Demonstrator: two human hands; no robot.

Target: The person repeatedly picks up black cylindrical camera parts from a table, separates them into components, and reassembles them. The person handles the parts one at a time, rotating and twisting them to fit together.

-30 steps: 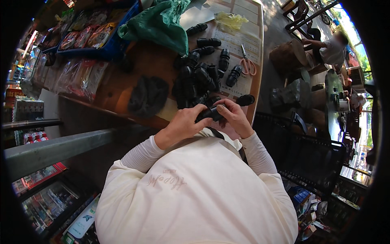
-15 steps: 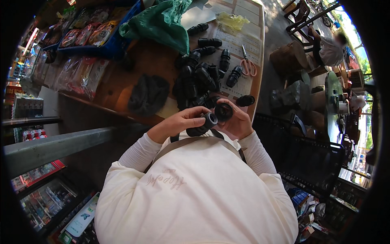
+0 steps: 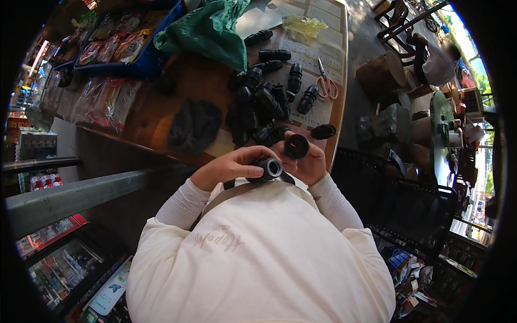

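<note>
Wooden table (image 3: 161,116) is being covered by black fittings (image 3: 261,99). A fitting body (image 3: 266,168) is being gripped by the left hand's (image 3: 229,168) closed fingers (image 3: 249,161); a cap (image 3: 296,146) is being pinched in the right hand's (image 3: 307,164) fingertips.

Just beyond the hands lies a heap of black pipe fittings (image 3: 258,102) on a wooden table (image 3: 172,97). Farther off to the right lie orange-handled scissors (image 3: 326,83); farther left, a green plastic bag (image 3: 207,32) and a dark cloth (image 3: 194,124).

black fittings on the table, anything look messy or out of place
Nothing looks damaged or spilled. The black plastic pipe fittings lie in a loose jumbled heap on the wooden table, with one round black cap apart near the edge. Orange-handled scissors rest beside them.
</note>
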